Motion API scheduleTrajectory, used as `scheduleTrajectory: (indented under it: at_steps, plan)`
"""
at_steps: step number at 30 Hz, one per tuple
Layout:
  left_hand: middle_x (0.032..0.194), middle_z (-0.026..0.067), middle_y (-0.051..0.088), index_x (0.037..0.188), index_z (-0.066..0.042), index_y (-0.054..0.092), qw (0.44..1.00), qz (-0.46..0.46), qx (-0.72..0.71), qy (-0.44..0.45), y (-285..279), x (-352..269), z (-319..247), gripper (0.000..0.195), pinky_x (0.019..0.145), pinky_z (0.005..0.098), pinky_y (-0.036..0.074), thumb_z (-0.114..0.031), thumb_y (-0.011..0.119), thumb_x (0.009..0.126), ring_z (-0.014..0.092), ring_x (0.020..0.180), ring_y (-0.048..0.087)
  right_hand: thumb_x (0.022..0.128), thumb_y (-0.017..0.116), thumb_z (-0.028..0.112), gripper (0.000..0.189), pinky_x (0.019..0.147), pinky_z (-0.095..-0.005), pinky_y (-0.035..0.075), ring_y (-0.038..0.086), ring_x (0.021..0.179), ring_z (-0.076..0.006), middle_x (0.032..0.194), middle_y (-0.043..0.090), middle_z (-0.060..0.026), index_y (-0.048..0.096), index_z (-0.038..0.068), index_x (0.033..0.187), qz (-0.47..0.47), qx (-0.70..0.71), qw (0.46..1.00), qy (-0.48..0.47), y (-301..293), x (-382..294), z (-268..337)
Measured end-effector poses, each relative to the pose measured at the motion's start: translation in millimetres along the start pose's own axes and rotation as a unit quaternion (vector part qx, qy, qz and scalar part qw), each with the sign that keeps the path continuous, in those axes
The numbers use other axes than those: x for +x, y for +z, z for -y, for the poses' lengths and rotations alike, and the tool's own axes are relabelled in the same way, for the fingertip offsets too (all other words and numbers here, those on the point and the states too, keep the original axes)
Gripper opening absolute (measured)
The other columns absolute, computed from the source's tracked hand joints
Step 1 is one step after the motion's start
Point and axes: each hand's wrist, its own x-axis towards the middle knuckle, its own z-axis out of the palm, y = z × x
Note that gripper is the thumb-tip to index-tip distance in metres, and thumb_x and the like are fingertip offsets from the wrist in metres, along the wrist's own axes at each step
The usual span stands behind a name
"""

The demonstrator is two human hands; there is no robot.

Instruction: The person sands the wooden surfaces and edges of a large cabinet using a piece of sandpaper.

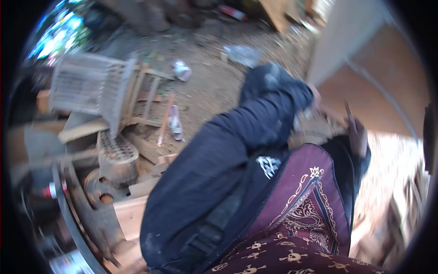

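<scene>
A large brown wooden panel piece (376, 85) with pale edging stands tilted at the upper right, like part of a cabinet. My left arm reaches across in a dark sleeve. At its end my left hand (315, 97) is against or close beside the panel's left lower edge; blur and the cuff hide its fingers. Below the panel is my right hand (357, 138), its fingers closed around a thin, stick-like tool (348, 111) that points up toward the panel. The tool's exact kind is too blurred to tell.
A woven-seat wooden chair (92, 84) lies tipped over at left. Sandals (175, 125), a reddish stick (165, 120) and a clear plastic bag (243, 55) lie on the dirt floor (205, 89). Wood offcuts (131, 215) crowd the lower left; more wood pieces (403, 205) lie at right.
</scene>
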Motion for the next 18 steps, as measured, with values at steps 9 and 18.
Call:
scheduleTrajectory:
  at_steps: [9,18]
  plan:
    - [0.095,0.0116,0.067,0.113,0.007,0.06,0.591,-0.343,-0.692,0.231,6,-64,-40,0.031,0.079,0.0317,0.05,-0.006,0.047,0.088,0.02,0.086,0.065,0.099,0.051,0.02,0.021,0.051,-0.0175,0.036,0.047,0.057,-0.0034,0.071,0.056,0.0013,0.063,0.002,0.1,0.116,0.334,0.935,0.004,46,40,86]
    - [0.078,0.009,0.063,0.113,0.008,0.056,0.523,-0.564,-0.639,0.028,0,-127,-23,0.026,0.056,0.0286,0.051,-0.006,0.052,0.092,0.013,0.061,0.059,0.099,0.048,0.024,0.027,0.051,-0.02,0.036,0.049,0.056,-0.0058,0.07,0.058,-0.0009,0.063,0.002,0.091,0.248,0.285,0.919,-0.111,94,75,141]
